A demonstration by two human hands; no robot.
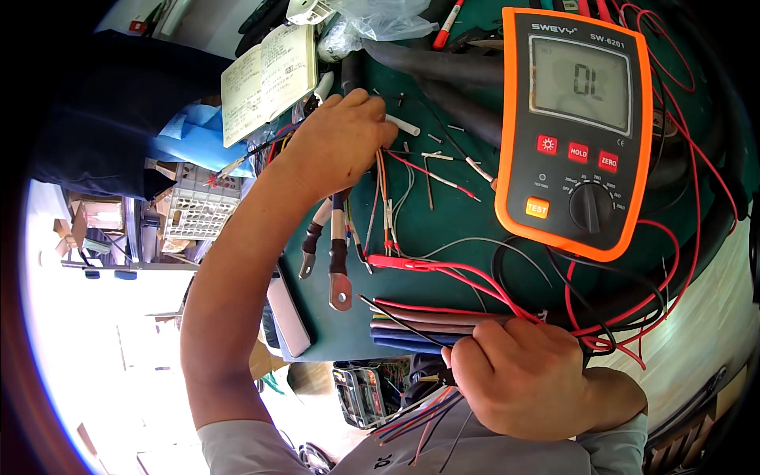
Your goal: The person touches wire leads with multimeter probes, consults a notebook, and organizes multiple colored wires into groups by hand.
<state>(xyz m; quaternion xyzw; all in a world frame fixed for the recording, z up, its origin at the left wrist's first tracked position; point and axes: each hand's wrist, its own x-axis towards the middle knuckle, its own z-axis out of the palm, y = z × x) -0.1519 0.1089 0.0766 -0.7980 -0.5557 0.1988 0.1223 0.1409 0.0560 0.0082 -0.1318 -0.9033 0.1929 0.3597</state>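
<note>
My left hand (340,142) is closed around a bundle of thin wires (381,186) and cables, which hang out below it. Two thick cables with copper lugs (340,291) extend beneath that wrist. To their right, a red test clip (404,263) sits at the end of one thin wire, its red lead running right. My right hand (514,380) is a fist at the table's near edge. A black clip-like piece (437,378) with a yellowish metal part sticks out of it. A thin black wire (404,321) reaches leftward from its fingers. Several loose wire ends (423,419) fan out below.
An orange and dark grey handheld meter (570,134) lies at right on the green mat (332,340), with red and black leads (689,158) looping around it. Thick black cables, an open notebook (269,79), a plastic bag (388,20) and a phone-like slab (287,313) are nearby.
</note>
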